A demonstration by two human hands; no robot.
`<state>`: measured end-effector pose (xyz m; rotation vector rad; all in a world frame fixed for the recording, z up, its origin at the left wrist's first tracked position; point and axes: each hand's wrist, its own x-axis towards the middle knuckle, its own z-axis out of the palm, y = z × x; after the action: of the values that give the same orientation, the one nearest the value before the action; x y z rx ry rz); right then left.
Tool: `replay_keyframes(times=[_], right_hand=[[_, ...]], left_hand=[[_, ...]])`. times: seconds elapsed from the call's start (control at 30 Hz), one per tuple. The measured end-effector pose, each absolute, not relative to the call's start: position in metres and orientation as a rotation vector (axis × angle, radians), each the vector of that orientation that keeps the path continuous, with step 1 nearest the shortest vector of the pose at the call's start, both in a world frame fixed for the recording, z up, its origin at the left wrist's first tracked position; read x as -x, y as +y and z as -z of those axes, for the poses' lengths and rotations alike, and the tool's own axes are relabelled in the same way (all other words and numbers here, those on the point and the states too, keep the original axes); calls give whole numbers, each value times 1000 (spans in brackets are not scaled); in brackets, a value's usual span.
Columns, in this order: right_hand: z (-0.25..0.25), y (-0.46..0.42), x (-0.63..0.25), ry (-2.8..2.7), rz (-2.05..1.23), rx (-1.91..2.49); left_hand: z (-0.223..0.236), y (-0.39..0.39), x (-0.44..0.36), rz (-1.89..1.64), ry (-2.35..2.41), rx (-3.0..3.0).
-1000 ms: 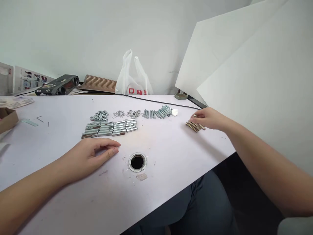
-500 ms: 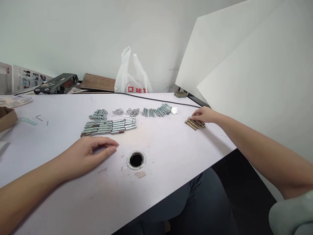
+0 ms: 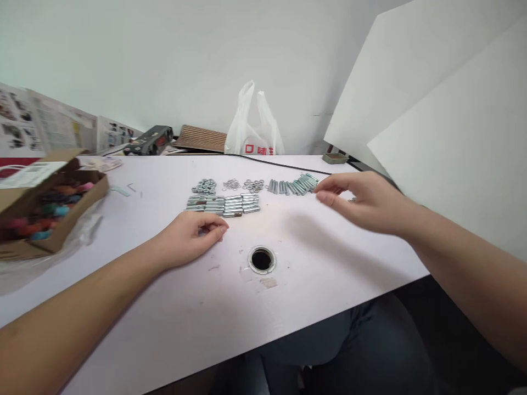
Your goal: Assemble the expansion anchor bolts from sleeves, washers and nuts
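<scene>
My left hand (image 3: 191,240) rests on the table, its fingers loosely bent and holding nothing I can see. Just beyond it lie rows of silver metal sleeves (image 3: 234,205), some with brown rusty patches. My right hand (image 3: 366,203) is raised above the table, thumb and fingers slightly apart, with no object visible in it. Its fingertips are near a row of grey-green metal bolts (image 3: 294,185). The brass-coloured pieces are mostly hidden behind this hand. Along the back are piles of nuts (image 3: 205,186), thin rings (image 3: 231,184) and washers (image 3: 253,185).
An open cardboard box (image 3: 93,192) of colourful items stands at the left, near a hex key (image 3: 132,187). A round hole (image 3: 262,260) pierces the table. Behind are a white plastic bag (image 3: 255,134), a black cable (image 3: 284,164) and a small green tray (image 3: 335,158).
My right hand has lifted off the brass-coloured pieces and moved toward the grey-green bolts. The view has turned left, bringing the cardboard box further in. My left hand stays on the table.
</scene>
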<state>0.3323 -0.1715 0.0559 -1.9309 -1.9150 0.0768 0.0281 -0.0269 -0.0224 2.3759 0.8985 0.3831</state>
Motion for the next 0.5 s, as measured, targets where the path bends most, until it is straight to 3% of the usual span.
replay_keyframes(times=[0.2,0.5], right_hand=[[-31,-113,-250,-2320,-207,1595],[7,-63,-261,-2418,10,1649]], left_hand=[[21,-12,-17,-525,1195,-2337],[25,1,-6,-643,1343,-2319]])
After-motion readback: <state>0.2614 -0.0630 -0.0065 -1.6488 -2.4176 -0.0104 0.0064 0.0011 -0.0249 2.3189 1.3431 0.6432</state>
